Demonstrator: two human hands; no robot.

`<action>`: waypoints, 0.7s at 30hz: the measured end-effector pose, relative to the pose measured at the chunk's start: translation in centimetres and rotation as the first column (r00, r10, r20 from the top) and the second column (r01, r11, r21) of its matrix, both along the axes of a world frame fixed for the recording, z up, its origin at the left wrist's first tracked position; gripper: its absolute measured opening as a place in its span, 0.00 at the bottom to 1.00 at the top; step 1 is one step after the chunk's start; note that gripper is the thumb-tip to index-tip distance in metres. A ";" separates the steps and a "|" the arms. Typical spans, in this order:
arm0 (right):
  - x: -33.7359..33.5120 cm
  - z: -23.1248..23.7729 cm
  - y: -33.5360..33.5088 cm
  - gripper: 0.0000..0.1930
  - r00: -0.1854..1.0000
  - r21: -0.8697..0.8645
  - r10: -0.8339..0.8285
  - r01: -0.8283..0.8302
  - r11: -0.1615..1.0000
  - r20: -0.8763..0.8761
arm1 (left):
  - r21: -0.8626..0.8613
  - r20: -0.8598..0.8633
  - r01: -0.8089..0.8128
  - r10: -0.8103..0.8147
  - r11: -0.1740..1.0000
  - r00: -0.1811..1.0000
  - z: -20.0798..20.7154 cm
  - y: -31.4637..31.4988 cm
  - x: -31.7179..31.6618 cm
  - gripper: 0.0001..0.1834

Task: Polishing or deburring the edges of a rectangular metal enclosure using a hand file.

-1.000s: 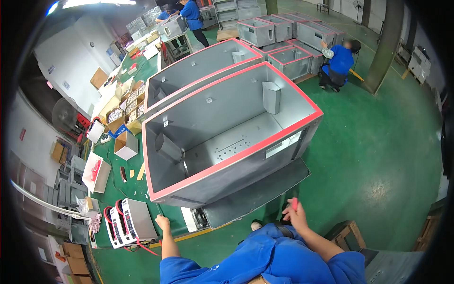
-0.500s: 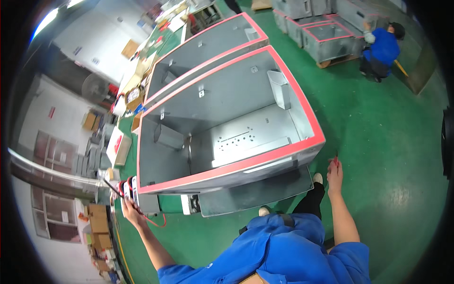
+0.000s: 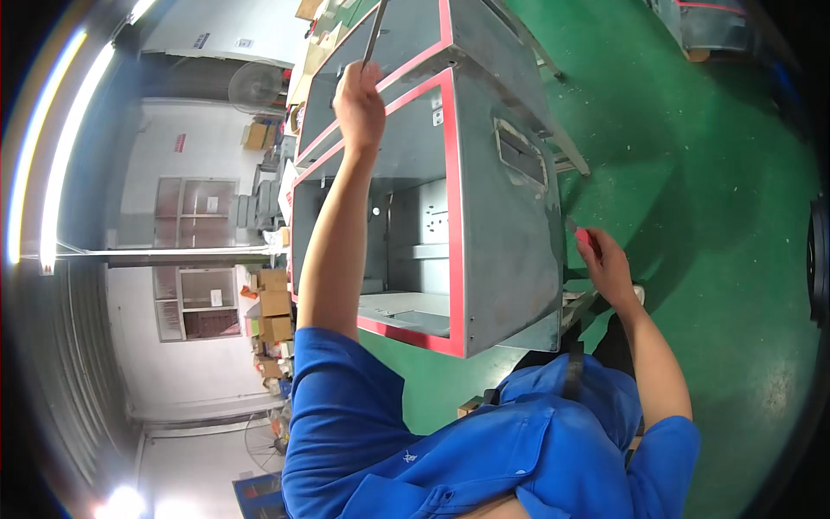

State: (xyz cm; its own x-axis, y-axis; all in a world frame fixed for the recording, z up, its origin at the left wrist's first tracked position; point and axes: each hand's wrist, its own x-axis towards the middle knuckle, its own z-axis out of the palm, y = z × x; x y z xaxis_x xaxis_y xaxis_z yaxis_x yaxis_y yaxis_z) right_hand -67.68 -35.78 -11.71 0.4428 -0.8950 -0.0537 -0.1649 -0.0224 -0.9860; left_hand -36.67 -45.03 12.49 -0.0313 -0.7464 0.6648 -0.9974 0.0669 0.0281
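Observation:
A large grey metal cabinet [image 3: 501, 251] with a red-bordered opening stands in front of me; its side wall has a rectangular cutout. My left hand [image 3: 360, 112] is raised above the opening, closed around a long, thin, dark stick-like tool [image 3: 375, 36] that points away from me. The stretched left forearm hides part of the cabinet's inside. Close to the cabinet's right side, my right hand [image 3: 612, 270] grips a small red-handled tool [image 3: 584, 237] with a grey flat tip. That tip is near the side wall, and a narrow gap seems to separate them.
Directly behind stands a second red-edged cabinet [image 3: 497, 54]. Stand legs [image 3: 569, 151] stick out to the right of the cabinets. Farther off at the upper right is another grey cabinet [image 3: 713, 28]. Cardboard boxes [image 3: 275, 303] and a fan [image 3: 256, 85] line the left side.
My left hand has risen from the cabinet's near left corner to above its opening, still with the dark tool. My right hand has come beside the side wall. The view has turned.

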 end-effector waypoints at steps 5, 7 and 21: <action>2.1 -0.9 -4.3 0.15 0.996 -0.026 0.050 -0.052 0.998 -0.068 | 0.110 -0.102 -0.165 0.176 0.980 0.979 -2.8 -3.5 0.1 0.10; 2.6 -1.3 -5.6 0.13 0.997 0.018 0.077 -0.077 0.997 -0.017 | 0.101 -0.098 -0.227 0.236 0.969 0.967 -3.6 -3.7 0.7 0.10; 7.2 -2.8 -14.1 0.14 0.887 0.134 0.462 -0.458 0.879 0.006 | 0.218 -0.165 -0.177 0.215 0.960 0.963 -3.3 -4.1 0.9 0.09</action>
